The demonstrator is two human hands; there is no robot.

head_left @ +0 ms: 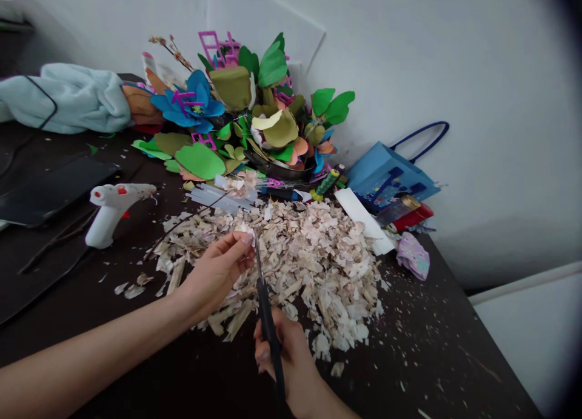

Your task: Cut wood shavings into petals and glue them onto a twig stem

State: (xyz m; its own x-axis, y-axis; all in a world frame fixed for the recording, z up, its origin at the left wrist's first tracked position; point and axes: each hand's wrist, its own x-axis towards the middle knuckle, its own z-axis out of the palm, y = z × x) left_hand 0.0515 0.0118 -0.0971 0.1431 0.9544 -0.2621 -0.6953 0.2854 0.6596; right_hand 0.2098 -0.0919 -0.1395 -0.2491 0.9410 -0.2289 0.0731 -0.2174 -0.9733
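Note:
Between the thumb and fingers of my left hand (218,272) is a small pale scrap (248,230), pinched above the heap. My right hand (288,352) is wrapped round the black handles of a pair of scissors (268,322). The blades point up and away, their tips beside the scrap and my left fingertips. Under and around both hands spreads a heap of pale pink and beige flakes (318,255) on the dark table (431,346).
A white glue gun (107,219) and a dark flat device (59,188) lie left. Behind the heap stand colourful craft flowers (273,128) and glue sticks (218,194). A blue bag (386,170), white strip (364,219) and crumpled lilac cloth (413,256) are at the right.

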